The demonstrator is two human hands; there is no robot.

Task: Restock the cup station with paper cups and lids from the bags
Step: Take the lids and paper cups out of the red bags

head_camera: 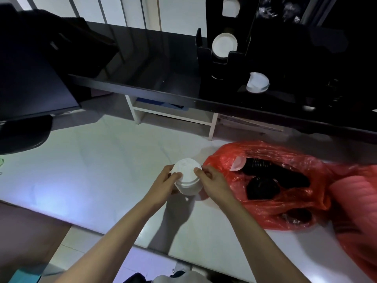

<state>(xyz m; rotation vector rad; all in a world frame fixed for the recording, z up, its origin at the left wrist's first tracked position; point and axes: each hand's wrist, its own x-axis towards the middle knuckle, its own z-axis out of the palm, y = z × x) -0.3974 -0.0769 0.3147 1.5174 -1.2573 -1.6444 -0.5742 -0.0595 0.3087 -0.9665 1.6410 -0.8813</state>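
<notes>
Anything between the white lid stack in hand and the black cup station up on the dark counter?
Nothing visible. Left hand and right hand hold the stack of white lids above the white surface; the way up to the cup station looks open. The red bag lies to the right.

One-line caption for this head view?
Both hands, left and right, grip a stack of white lids beside an open red bag.

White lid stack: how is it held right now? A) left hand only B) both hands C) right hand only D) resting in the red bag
B: the left hand and right hand both grip the white lid stack from opposite sides, above the white counter and clear of the red bag.
</notes>
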